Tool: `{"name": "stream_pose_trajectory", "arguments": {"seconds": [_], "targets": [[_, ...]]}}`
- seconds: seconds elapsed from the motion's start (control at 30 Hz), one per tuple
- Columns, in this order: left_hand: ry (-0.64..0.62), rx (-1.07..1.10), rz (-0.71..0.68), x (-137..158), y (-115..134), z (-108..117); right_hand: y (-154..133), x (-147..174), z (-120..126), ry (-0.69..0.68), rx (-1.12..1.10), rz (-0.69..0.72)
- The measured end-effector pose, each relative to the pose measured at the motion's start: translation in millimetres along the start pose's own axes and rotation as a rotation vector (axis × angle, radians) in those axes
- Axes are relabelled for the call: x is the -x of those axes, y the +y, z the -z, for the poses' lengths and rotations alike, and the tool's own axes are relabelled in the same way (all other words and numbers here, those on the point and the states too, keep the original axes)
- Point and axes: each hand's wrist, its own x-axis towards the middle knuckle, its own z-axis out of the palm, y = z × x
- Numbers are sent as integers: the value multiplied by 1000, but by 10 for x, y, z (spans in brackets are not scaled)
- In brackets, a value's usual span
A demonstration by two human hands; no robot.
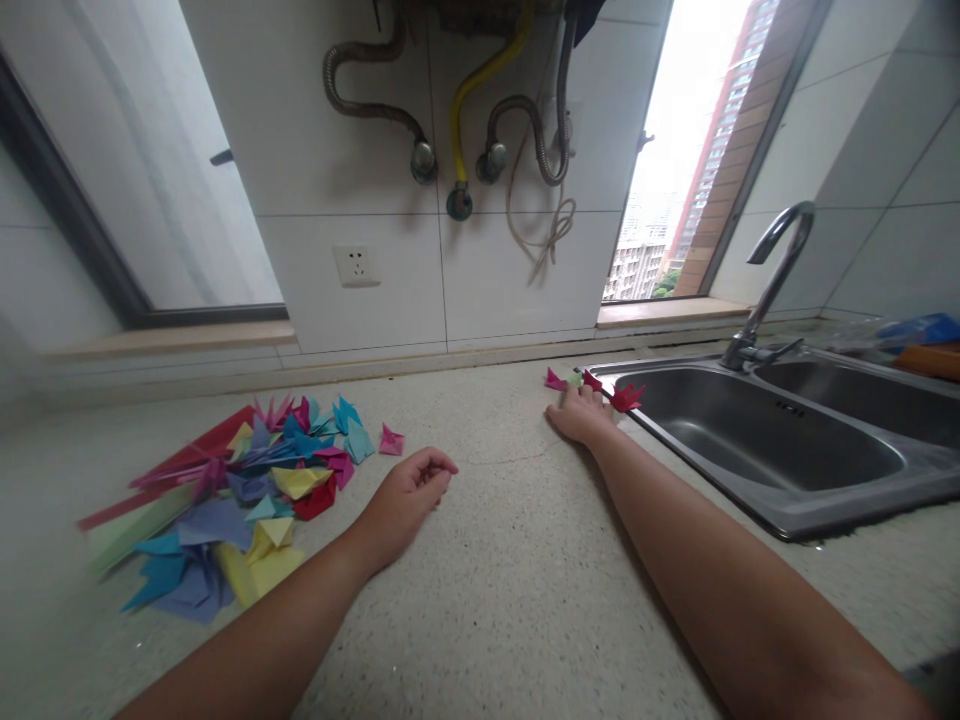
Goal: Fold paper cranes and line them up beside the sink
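Counter (487, 610), beside its sink (787, 515), bore our folded-paper pile (251, 488) leftward, seemingly leaving our hands room.
Right hand (583, 412) covered small folded pieces (628, 398), grip unseen; left hand (412, 490), narrowed, apparently pinched our thin thread (510, 461) to steady it.

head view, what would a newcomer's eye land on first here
Probably the colourful heap of folded papers on the counter, left of the left hand. Next, a few bright folded pieces at the right hand, by the sink. Then the yellow hose, high against the white-tiled wall.
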Motion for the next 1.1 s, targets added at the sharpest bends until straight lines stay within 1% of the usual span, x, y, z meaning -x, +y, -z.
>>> {"name": "stream_pose_trajectory", "arguments": {"seconds": [0.3,0.77,1.1], "targets": [[-6,-3,1,3,-15,2,-10,-22,24,-25,11,-46],[-14,-19,-3,7,-15,-3,-37,-23,52,-55,43,-64],[-19,-43,-3,2,-32,1,15,-66,62,-56,16,-59]]}}
